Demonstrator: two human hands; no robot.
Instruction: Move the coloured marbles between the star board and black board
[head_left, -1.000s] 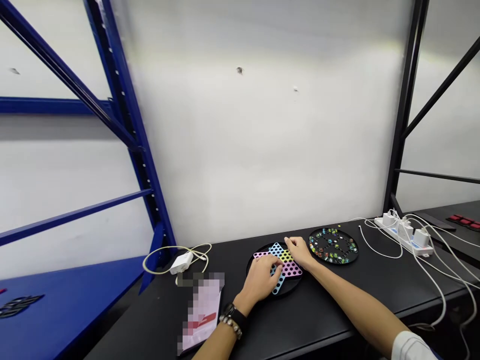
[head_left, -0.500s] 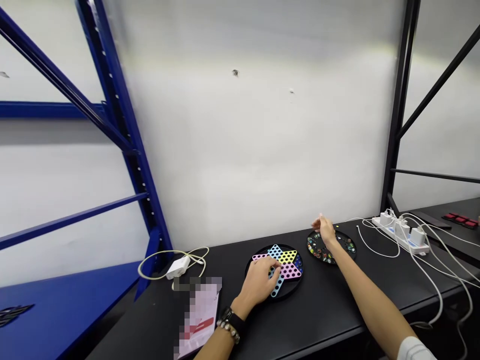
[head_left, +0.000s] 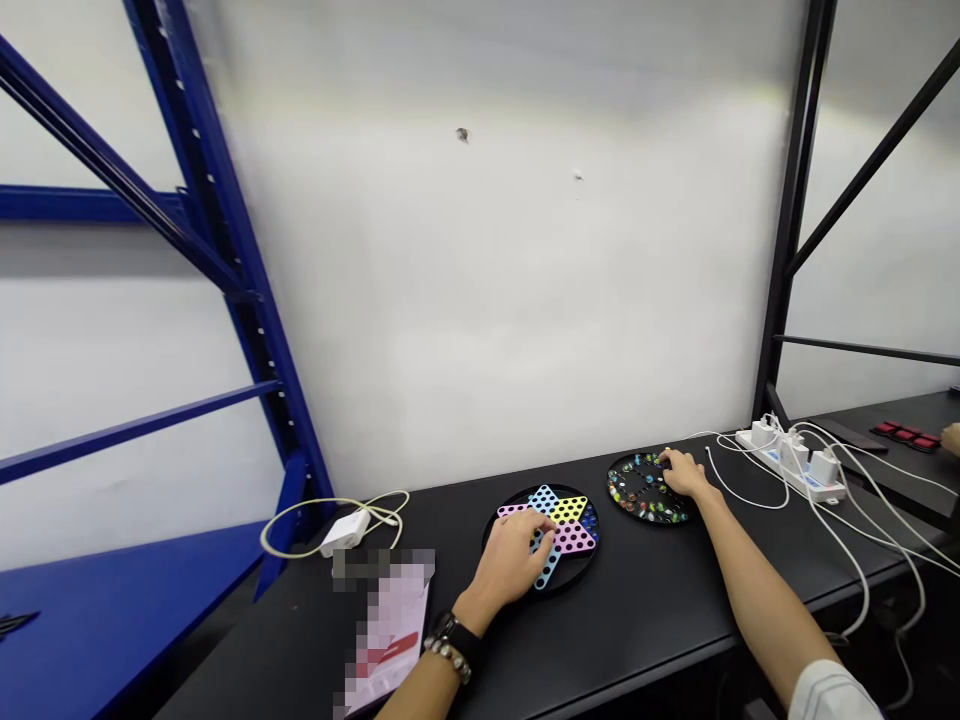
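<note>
Nearest, the left hand lies across a star-shaped perforated board, its fingers curled down onto the surface; whether they pinch anything cannot be told. A black watch and a beaded bracelet circle that wrist. The flat, matte board, in pink, blue and yellow, sits on a round black tray. Most of its visible holes look open, with a few coloured marbles at the far right, so little appears filled. Many glass marbles lie on a separate round black board just to the right, where the right hand rests, fingers arched over them, any hold unclear. Both boards stand on the black bench, with a pixelated pink booklet and a white charger to the left. Farther right runs a white power strip trailing cables, and another person's hand shows at the edge. Blue steel shelving rises against the white wall.
</note>
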